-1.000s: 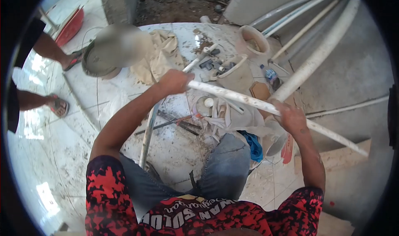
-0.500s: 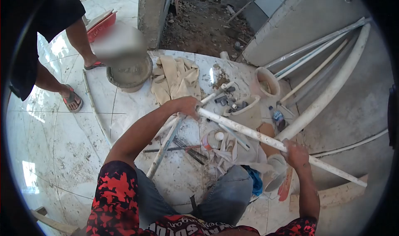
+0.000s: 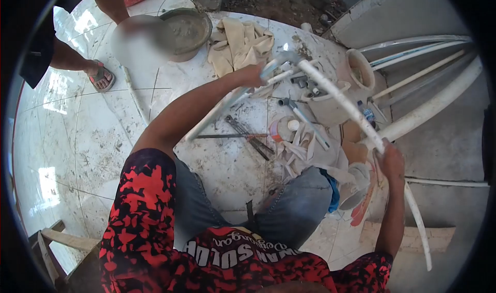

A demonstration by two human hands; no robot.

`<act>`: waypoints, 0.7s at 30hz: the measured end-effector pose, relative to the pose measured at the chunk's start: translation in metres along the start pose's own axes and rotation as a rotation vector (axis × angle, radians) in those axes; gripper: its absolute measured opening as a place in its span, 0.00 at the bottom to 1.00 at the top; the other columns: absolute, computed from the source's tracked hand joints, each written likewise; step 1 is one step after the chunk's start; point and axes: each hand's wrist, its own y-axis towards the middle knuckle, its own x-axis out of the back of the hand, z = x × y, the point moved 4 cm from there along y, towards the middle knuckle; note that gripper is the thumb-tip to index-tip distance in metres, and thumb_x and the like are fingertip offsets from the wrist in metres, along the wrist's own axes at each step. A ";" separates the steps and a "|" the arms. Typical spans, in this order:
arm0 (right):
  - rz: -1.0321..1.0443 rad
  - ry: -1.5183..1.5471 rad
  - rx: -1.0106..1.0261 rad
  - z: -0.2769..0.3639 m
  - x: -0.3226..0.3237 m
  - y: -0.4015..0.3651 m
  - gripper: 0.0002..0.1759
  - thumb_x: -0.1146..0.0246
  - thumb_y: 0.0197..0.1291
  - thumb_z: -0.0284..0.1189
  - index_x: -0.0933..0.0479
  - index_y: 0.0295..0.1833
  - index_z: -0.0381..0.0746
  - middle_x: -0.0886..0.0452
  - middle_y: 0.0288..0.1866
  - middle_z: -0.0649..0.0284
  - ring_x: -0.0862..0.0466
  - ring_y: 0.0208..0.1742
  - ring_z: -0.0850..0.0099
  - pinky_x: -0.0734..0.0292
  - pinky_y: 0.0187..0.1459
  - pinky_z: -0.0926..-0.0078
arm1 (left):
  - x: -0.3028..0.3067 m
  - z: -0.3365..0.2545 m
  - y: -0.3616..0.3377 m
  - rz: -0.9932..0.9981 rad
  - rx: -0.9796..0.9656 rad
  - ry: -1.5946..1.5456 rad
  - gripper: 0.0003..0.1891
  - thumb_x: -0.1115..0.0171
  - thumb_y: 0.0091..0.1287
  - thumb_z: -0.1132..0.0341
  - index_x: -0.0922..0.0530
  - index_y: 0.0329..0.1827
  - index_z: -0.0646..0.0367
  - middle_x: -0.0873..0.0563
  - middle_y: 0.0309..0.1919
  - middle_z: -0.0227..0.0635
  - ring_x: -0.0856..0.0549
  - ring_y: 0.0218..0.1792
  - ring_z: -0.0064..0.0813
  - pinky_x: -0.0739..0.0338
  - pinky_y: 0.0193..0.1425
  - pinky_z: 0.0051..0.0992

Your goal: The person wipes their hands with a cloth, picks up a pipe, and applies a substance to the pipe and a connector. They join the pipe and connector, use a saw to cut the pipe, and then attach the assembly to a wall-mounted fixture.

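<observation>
My right hand [image 3: 391,160] is wrapped round a long white pipe [image 3: 338,97] that slants down to the right. At its upper end a grey elbow fitting [image 3: 290,57] meets a second, blue-striped pipe [image 3: 212,118]. My left hand [image 3: 251,76] is closed round this striped pipe just below the elbow; my fingers there are partly hidden. Below the white pipe, a short pipe with a grey elbow [image 3: 308,121] lies on the floor. Several loose grey fittings [image 3: 310,86] lie by a pale sack [image 3: 328,107].
A person's sandalled foot [image 3: 102,76] stands at left, near a bucket of wet cement [image 3: 188,32]. Beige cloth [image 3: 237,45] lies beside it. Pliers [image 3: 253,140] are on the tiles. A tub [image 3: 357,68], bottle [image 3: 366,111] and thick pipe [image 3: 434,109] are at right.
The white pipe has tilted more steeply, its elbow end now up and away. My left hand has moved up and forward; my right hand is slightly lower in view. The camera view has shifted.
</observation>
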 end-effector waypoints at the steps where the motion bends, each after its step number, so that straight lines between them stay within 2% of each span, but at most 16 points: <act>1: 0.011 0.000 -0.004 -0.007 -0.001 0.003 0.21 0.36 0.51 0.36 0.28 0.50 0.41 0.21 0.35 0.48 0.21 0.42 0.50 0.26 0.42 0.54 | -0.007 0.011 0.002 0.006 0.060 -0.094 0.22 0.37 0.56 0.62 0.32 0.48 0.68 0.19 0.32 0.47 0.17 0.24 0.32 0.23 0.26 0.31; 2: 0.051 0.016 0.000 -0.016 -0.003 0.006 0.21 0.37 0.51 0.36 0.29 0.50 0.41 0.21 0.36 0.47 0.21 0.42 0.49 0.27 0.43 0.54 | -0.009 0.021 0.003 0.016 0.060 -0.097 0.22 0.37 0.56 0.62 0.32 0.48 0.68 0.19 0.32 0.47 0.17 0.24 0.32 0.23 0.26 0.31; 4: 0.084 0.028 0.000 -0.038 -0.004 0.014 0.22 0.37 0.51 0.37 0.29 0.51 0.40 0.21 0.38 0.47 0.22 0.43 0.49 0.27 0.44 0.54 | -0.011 0.021 0.002 0.260 0.016 -0.276 0.22 0.38 0.57 0.59 0.31 0.50 0.61 0.25 0.23 0.33 0.23 0.21 0.24 0.26 0.25 0.25; 5: 0.074 0.007 -0.049 -0.051 -0.006 0.014 0.22 0.37 0.51 0.36 0.29 0.51 0.39 0.21 0.39 0.46 0.22 0.43 0.48 0.27 0.44 0.55 | -0.012 0.018 -0.007 0.290 0.072 -0.366 0.21 0.37 0.58 0.55 0.29 0.48 0.60 0.28 0.22 0.29 0.26 0.19 0.22 0.29 0.23 0.23; 6: 0.070 -0.013 -0.095 -0.061 -0.010 0.012 0.22 0.37 0.51 0.36 0.29 0.50 0.39 0.21 0.39 0.46 0.23 0.44 0.47 0.28 0.44 0.55 | -0.013 0.015 -0.011 0.302 0.083 -0.375 0.21 0.37 0.58 0.55 0.29 0.48 0.60 0.28 0.22 0.29 0.26 0.19 0.22 0.29 0.23 0.23; 8: 0.027 -0.003 -0.082 -0.082 -0.016 0.017 0.23 0.36 0.50 0.36 0.29 0.51 0.38 0.22 0.40 0.46 0.23 0.45 0.47 0.29 0.45 0.54 | -0.013 0.022 -0.011 0.385 0.220 -0.366 0.22 0.38 0.59 0.50 0.27 0.45 0.60 0.28 0.24 0.29 0.27 0.20 0.21 0.30 0.22 0.23; 9: 0.053 -0.015 -0.059 -0.099 -0.023 0.022 0.23 0.36 0.49 0.35 0.29 0.51 0.38 0.22 0.41 0.46 0.23 0.45 0.48 0.29 0.46 0.55 | -0.015 0.029 -0.010 0.409 0.213 -0.435 0.24 0.38 0.58 0.46 0.25 0.42 0.60 0.28 0.24 0.28 0.28 0.21 0.21 0.31 0.23 0.23; 10: 0.085 -0.028 -0.035 -0.103 -0.027 0.023 0.24 0.36 0.48 0.35 0.28 0.51 0.38 0.22 0.41 0.46 0.23 0.46 0.48 0.29 0.46 0.55 | -0.013 0.027 -0.017 0.409 0.227 -0.445 0.24 0.38 0.58 0.46 0.25 0.42 0.60 0.28 0.24 0.28 0.28 0.21 0.21 0.31 0.23 0.23; 12: 0.111 0.019 -0.068 -0.109 -0.027 0.024 0.23 0.35 0.46 0.34 0.27 0.49 0.36 0.22 0.42 0.46 0.24 0.46 0.48 0.29 0.47 0.55 | -0.007 0.019 -0.025 0.537 0.288 -0.604 0.24 0.38 0.58 0.45 0.25 0.42 0.59 0.28 0.25 0.27 0.28 0.21 0.20 0.31 0.24 0.23; 15: 0.138 0.061 -0.091 -0.123 -0.034 0.022 0.22 0.36 0.45 0.32 0.27 0.48 0.36 0.22 0.41 0.45 0.24 0.46 0.47 0.29 0.46 0.55 | -0.009 0.027 -0.024 0.558 0.257 -0.526 0.22 0.38 0.58 0.47 0.25 0.42 0.58 0.27 0.23 0.27 0.28 0.22 0.19 0.30 0.25 0.22; 17: 0.070 0.054 -0.005 -0.132 -0.045 0.020 0.17 0.37 0.45 0.31 0.26 0.40 0.32 0.23 0.37 0.42 0.24 0.43 0.44 0.30 0.43 0.55 | -0.012 0.025 -0.017 0.588 0.217 -0.436 0.22 0.37 0.58 0.48 0.25 0.41 0.59 0.27 0.23 0.28 0.27 0.23 0.19 0.30 0.25 0.22; 19: 0.110 0.125 -0.080 -0.121 -0.040 0.015 0.17 0.38 0.44 0.31 0.27 0.40 0.32 0.23 0.37 0.42 0.25 0.43 0.44 0.30 0.43 0.56 | -0.010 0.026 0.001 0.255 0.092 0.087 0.20 0.36 0.56 0.53 0.25 0.43 0.60 0.21 0.25 0.36 0.20 0.26 0.27 0.26 0.28 0.29; 20: 0.094 0.173 -0.022 -0.110 -0.035 0.012 0.18 0.38 0.44 0.31 0.27 0.40 0.31 0.23 0.37 0.41 0.25 0.43 0.44 0.29 0.43 0.57 | -0.017 0.029 0.005 0.269 0.065 0.096 0.20 0.36 0.56 0.53 0.25 0.43 0.60 0.21 0.25 0.36 0.20 0.26 0.27 0.26 0.28 0.29; 21: 0.078 0.221 0.043 -0.101 -0.030 0.010 0.18 0.38 0.43 0.30 0.28 0.40 0.31 0.23 0.36 0.41 0.25 0.42 0.44 0.29 0.43 0.58 | -0.013 0.035 0.008 0.034 0.019 0.348 0.20 0.37 0.56 0.56 0.27 0.45 0.60 0.19 0.27 0.41 0.18 0.28 0.34 0.24 0.30 0.33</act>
